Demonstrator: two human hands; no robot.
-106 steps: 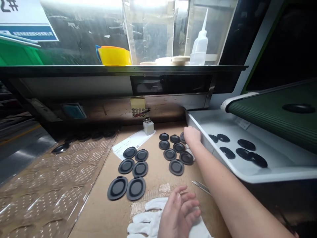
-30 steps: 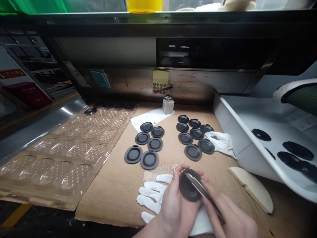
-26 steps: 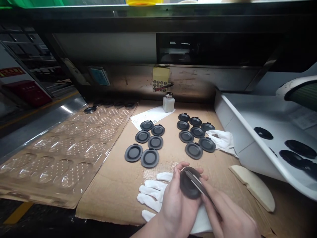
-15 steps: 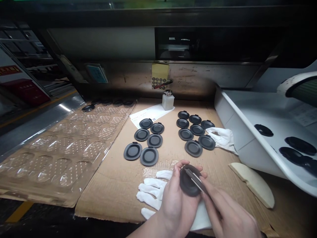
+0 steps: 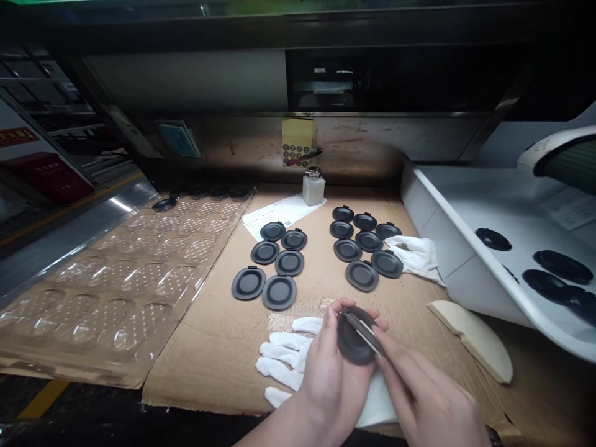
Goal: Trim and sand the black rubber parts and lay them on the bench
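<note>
My left hand (image 5: 331, 379) grips a dark round rubber cap (image 5: 350, 343) by its edges, low in the middle of the view. My right hand (image 5: 428, 403) pinches metal tweezers (image 5: 362, 330), whose tips lie across the cap's upper face. Both hands hover just above a white glove (image 5: 284, 361) on the cardboard sheet (image 5: 218, 347). Two groups of several like caps lie on the cardboard further back, one group (image 5: 272, 264) left of centre, the other group (image 5: 361, 245) to its right.
A clear blister tray (image 5: 116, 279) covers the left. A white bin (image 5: 447, 248) at right holds several black caps (image 5: 559, 267). A second white glove (image 5: 416, 254), a cream curved piece (image 5: 470, 338), a small bottle (image 5: 313, 186) and a paper sheet (image 5: 274, 214) lie about.
3.5 s ago my right hand reached to the far caps and my left lay on the glove. Since 1 s ago both hands hold cap and tweezers, almost still; the view tilted slightly.
</note>
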